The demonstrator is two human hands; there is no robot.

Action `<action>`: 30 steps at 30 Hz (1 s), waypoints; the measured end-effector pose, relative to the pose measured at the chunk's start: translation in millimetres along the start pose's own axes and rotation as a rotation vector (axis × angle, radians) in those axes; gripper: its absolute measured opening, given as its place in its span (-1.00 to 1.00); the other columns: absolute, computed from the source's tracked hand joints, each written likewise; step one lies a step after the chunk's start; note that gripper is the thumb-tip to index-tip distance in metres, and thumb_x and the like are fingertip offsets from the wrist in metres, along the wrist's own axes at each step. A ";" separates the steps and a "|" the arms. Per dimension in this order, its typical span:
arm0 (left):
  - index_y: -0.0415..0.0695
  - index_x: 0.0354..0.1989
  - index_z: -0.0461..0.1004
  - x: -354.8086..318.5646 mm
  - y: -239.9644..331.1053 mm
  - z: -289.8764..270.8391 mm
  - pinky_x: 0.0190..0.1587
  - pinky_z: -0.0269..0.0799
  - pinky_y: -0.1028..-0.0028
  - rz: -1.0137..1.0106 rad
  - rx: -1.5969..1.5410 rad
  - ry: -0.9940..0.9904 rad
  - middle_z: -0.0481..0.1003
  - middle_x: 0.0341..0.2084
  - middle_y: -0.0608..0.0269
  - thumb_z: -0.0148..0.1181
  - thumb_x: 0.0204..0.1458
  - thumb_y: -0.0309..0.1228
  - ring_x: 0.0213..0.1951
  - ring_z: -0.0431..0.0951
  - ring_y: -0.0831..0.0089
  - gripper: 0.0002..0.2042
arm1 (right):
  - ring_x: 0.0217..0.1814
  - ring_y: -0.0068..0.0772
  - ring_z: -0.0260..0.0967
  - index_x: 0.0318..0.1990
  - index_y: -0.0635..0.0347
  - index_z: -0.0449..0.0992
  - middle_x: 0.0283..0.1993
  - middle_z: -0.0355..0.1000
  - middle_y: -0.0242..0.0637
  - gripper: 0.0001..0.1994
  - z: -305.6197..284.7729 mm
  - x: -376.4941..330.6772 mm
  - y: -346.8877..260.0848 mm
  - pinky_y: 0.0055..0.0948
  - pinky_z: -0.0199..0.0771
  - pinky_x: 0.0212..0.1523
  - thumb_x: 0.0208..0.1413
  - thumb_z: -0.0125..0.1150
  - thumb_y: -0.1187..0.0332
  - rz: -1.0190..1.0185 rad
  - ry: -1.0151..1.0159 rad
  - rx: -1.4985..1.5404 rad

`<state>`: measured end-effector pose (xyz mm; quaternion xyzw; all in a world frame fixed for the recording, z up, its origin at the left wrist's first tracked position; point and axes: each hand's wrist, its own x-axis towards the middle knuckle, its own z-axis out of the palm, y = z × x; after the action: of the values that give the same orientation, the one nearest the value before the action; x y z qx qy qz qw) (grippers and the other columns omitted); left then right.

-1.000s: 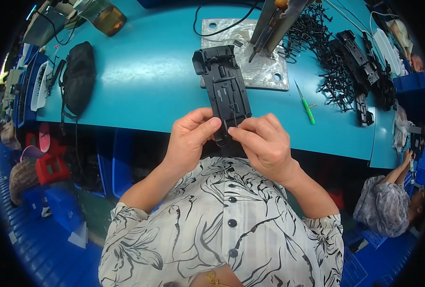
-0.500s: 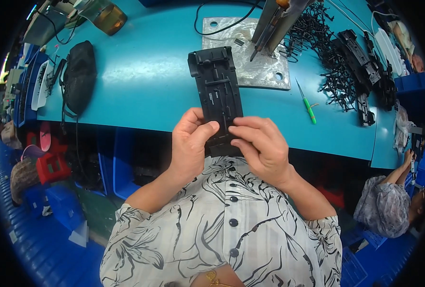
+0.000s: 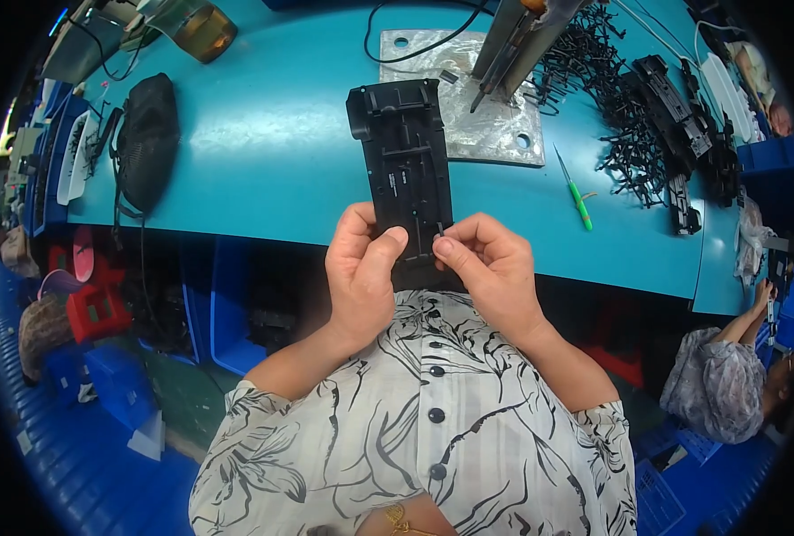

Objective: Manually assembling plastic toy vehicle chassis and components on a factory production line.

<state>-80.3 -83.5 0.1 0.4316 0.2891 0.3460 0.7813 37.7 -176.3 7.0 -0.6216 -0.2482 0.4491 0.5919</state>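
A long black moulded plastic part (image 3: 404, 165), with ribs and clips on its upper face, is held tilted in front of my chest. My left hand (image 3: 361, 268) grips its lower left edge, thumb on top and fingers underneath. At the lower right edge, my right hand (image 3: 491, 272) is closed in a pinch of thumb and forefinger against the part. Something small and dark shows at those fingertips, too little to name. The part's lower end is partly hidden between the hands.
On the teal table (image 3: 263, 161) stands a metal base plate (image 3: 495, 134) with an upright tool. A green-handled pick (image 3: 579, 205), a heap of small black pieces (image 3: 585, 62) and black assemblies (image 3: 674, 116) lie right. A black bag (image 3: 149, 143) lies left; a co-worker (image 3: 718, 384) sits right.
The black part has tipped slightly and its far end has risen a little. My right hand's fingers have drawn from a looser reach into a tight pinch at the part's right edge.
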 end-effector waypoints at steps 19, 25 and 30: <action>-0.27 -0.19 0.30 -13.1 -6.0 -4.7 -0.20 0.34 0.63 0.086 0.155 0.008 0.40 -0.28 0.26 -0.01 0.08 -0.60 -0.29 0.37 0.66 -0.87 | -0.47 -0.67 0.30 -0.47 0.28 0.39 -0.51 0.38 -0.39 -0.89 -0.1 3.9 5.2 -0.67 0.28 -0.43 0.06 0.16 0.50 0.113 -0.049 0.118; -0.26 -0.22 0.32 -15.7 -7.0 -6.8 -0.18 0.31 0.62 0.112 0.227 0.022 0.40 -0.30 0.28 0.00 0.08 -0.60 -0.28 0.35 0.66 -0.89 | -0.49 -0.68 0.30 -0.48 0.27 0.39 -0.53 0.37 -0.41 -0.88 1.0 3.0 6.2 -0.68 0.25 -0.47 0.06 0.16 0.50 0.117 -0.050 0.108; -0.26 -0.22 0.32 -18.0 -10.5 -8.9 -0.19 0.34 0.61 0.135 0.230 0.013 0.42 -0.29 0.26 -0.01 0.08 -0.60 -0.28 0.38 0.65 -0.89 | -0.49 -0.69 0.29 -0.49 0.26 0.39 -0.53 0.38 -0.41 -0.88 0.7 2.9 8.4 -0.68 0.25 -0.47 0.06 0.17 0.50 0.124 -0.062 0.132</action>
<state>-94.6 -97.6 -10.4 0.5345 0.3024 0.3651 0.6996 36.6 -175.0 -1.7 -0.5813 -0.1974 0.5190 0.5948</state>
